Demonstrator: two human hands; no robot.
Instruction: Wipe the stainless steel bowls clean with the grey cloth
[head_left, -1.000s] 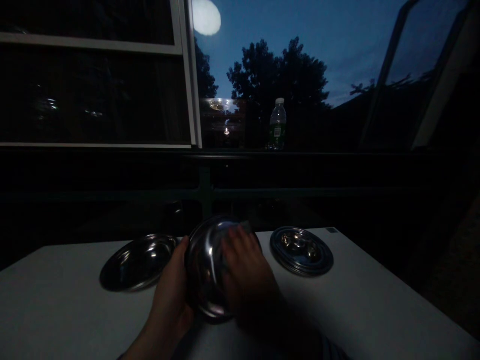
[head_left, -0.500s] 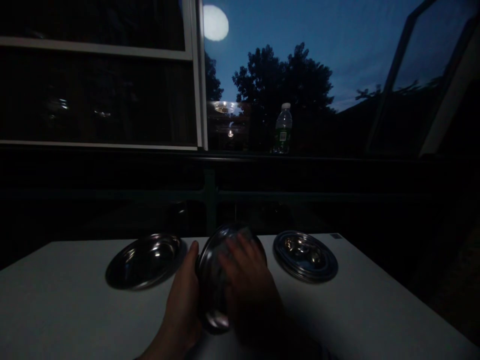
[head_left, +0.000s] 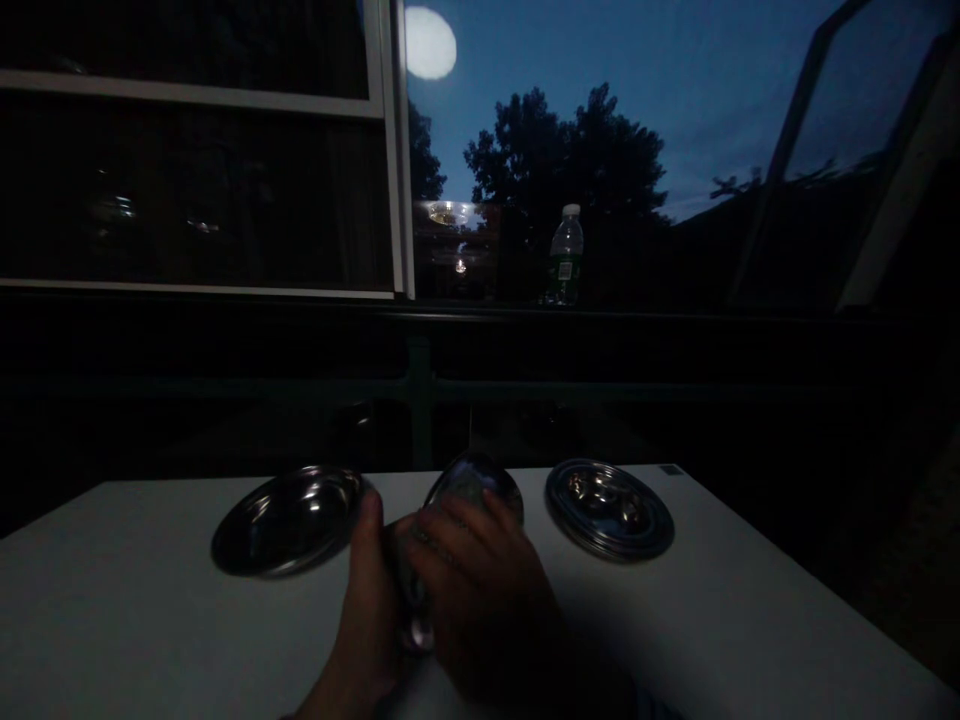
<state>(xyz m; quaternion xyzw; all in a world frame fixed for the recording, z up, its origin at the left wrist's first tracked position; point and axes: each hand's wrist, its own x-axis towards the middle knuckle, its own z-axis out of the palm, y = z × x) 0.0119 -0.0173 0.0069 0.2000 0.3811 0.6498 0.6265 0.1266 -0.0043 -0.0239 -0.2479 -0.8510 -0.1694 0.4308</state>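
My left hand [head_left: 367, 610] grips the left side of a shiny metal plate [head_left: 487, 475], its thumb pointing up along the rim. The plate is tilted above the front middle of the table. Across the plate's face lies my right hand [head_left: 480, 580], fingers bent and pressed to it, covering most of it. Under these fingers shows a dull greyish patch that looks like a cloth [head_left: 466, 488], mostly hidden in the dim light. Left of my hands, another metal plate [head_left: 289, 520] rests on the table. To their right lies a stack of metal plates [head_left: 609, 508].
The white table [head_left: 135, 610] ends at a far edge just beyond the plates. Behind it a dark sill carries a clear plastic bottle [head_left: 566, 255] with a green label. A window frame [head_left: 397, 150] stands at the back. The room is dark.
My right hand has slid down and left over the plate, its fingers now more bent. The held plate has tilted, showing less of its face. The other plates have stayed put.
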